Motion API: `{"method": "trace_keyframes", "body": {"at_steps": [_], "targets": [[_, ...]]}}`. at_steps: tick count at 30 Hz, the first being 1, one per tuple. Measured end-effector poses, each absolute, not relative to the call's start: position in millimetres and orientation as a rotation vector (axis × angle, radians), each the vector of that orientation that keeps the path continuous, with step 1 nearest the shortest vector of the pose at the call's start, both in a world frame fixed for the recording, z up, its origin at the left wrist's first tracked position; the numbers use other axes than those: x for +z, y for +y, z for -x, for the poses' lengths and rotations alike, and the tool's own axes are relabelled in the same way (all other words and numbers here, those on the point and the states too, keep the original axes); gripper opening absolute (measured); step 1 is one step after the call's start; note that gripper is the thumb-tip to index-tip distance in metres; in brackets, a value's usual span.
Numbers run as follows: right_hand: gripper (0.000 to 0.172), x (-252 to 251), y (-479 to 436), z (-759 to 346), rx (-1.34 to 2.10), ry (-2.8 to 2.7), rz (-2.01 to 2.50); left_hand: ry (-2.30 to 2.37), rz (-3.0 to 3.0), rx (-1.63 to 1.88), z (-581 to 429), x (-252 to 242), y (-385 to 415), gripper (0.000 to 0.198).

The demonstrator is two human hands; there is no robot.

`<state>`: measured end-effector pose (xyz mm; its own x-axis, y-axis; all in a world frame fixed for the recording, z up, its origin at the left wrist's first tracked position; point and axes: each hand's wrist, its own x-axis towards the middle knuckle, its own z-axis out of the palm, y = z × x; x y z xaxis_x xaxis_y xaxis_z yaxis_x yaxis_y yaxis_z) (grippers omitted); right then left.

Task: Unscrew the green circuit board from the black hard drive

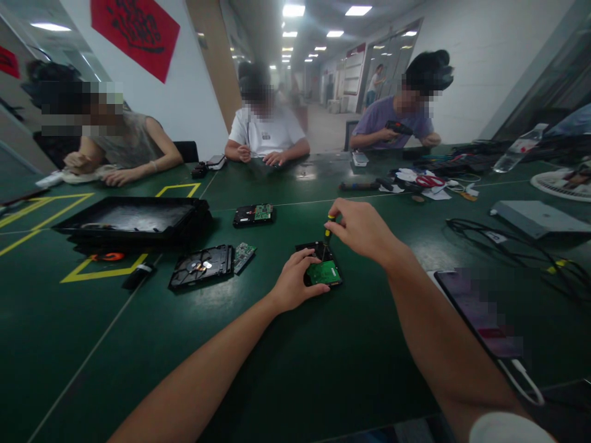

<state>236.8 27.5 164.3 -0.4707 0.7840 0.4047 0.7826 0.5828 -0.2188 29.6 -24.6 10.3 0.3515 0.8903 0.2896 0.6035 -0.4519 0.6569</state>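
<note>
A hard drive [327, 271] lies on the green table with its green circuit board facing up. My left hand [295, 280] grips it from the left side, thumb at the near edge and fingers across the far part. Above it, my right hand [362, 231] pinches a small yellow-and-black screwdriver [328, 232], held upright. The screwdriver's thin shaft points down at the drive's far portion; whether the tip sits in a screw is too small to tell. To the left are another hard drive [202, 268], a loose circuit board [244, 257] beside it, and a third drive [253, 215] farther back.
A black tray [129, 216] stands at left. On the right are a phone [478, 314] with a white cable, a grey box [540, 218], black cables [498, 240] and a plastic bottle [519, 149]. Several people sit across the table [286, 369], one holding a power tool [399, 127].
</note>
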Motion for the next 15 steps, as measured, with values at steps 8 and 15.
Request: {"method": "trace_keyframes", "body": {"at_steps": [8, 15], "targets": [[0.01, 164.4, 27.1, -236.9, -0.019, -2.354, 1.191, 1.308, -2.176, 0.887, -30.9, 10.7, -25.4, 0.063], [0.01, 165.4, 25.5, -235.7, 0.01, -2.336, 1.272, 1.314, -2.181, 0.871, -30.5, 8.2, -24.2, 0.066]]}}
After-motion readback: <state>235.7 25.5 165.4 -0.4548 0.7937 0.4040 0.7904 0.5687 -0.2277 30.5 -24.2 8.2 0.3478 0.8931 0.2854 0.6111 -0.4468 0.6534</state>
